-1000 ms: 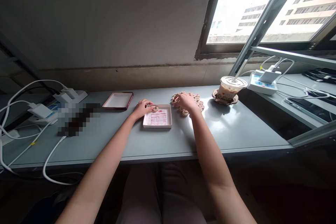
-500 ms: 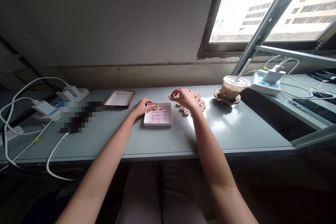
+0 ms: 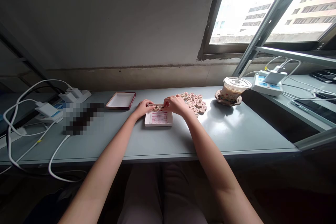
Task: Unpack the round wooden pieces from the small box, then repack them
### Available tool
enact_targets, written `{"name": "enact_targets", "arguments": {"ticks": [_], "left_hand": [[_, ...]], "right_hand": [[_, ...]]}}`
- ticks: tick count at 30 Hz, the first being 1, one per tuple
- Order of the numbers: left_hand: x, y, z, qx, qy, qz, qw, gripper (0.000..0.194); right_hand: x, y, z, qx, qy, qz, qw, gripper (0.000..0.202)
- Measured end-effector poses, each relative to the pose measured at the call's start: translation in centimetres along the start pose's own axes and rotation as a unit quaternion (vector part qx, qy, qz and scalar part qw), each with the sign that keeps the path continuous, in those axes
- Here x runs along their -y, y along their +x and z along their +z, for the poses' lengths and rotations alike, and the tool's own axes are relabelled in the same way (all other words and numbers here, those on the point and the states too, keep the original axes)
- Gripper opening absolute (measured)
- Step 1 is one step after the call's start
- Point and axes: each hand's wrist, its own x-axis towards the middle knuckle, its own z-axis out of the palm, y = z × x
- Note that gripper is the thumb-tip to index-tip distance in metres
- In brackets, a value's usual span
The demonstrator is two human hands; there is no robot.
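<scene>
Discs are found in two places: a group at 2 o'clock of the box, and two at the box's 12 o'clock side. Bearings are taken from the box, with 12 toward the wall.

Grey counter carries the items. At 9 o'clock, well apart, lies a white power strip with plugs in it. Beyond the group, at 2 o'clock, a lidded cup sits upright in a brown carrier. Box is shallow and uncovered, with red lines on its floor. Lid lies at 10 o'clock, hollow side up, apart from the box.

Left hand is at the box's 10 o'clock corner, thumb against one disc; whether its grip clamps the wall cannot be told. Right hand is over the 1 o'clock corner, its grip pinching a second disc just beside the first. Group discs lie flat and close-packed, most showing red characters.
</scene>
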Motion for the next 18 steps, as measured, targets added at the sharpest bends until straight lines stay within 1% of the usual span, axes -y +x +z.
{"name": "enact_targets", "arguments": {"ticks": [5,9,12,13,15,17,18], "left_hand": [[0.0,0.1,0.0,0.002,0.010,0.011,1.000,0.026],[0.3,0.2,0.1,0.001,0.011,0.016,1.000,0.026],[0.5,0.2,-0.1,0.001,0.003,0.021,1.000,0.027],[0.6,0.2,-0.1,0.000,-0.001,0.024,1.000,0.028],[0.7,0.1,-0.3,-0.003,-0.007,0.029,1.000,0.030],[0.9,0.2,-0.4,-0.004,-0.010,0.031,0.999,0.031],[1.1,0.2,-0.5,-0.005,-0.011,0.033,0.999,0.031]], "right_hand": [[0.4,-0.1,-0.1,0.006,-0.015,-0.012,1.000,0.010],[0.9,-0.3,-0.7,0.018,-0.001,-0.009,1.000,0.012],[0.1,-0.5,-1.6,0.018,0.038,-0.001,0.999,0.012],[-0.4,-0.6,-1.9,0.006,0.056,0.010,0.998,0.013],[-1.8,-0.9,-2.3,-0.034,0.068,0.056,0.995,0.016],[-3.2,-1.2,-2.1,-0.058,0.032,0.124,0.990,0.019],[-3.8,-1.2,-1.9,-0.054,0.005,0.155,0.986,0.020]]}}
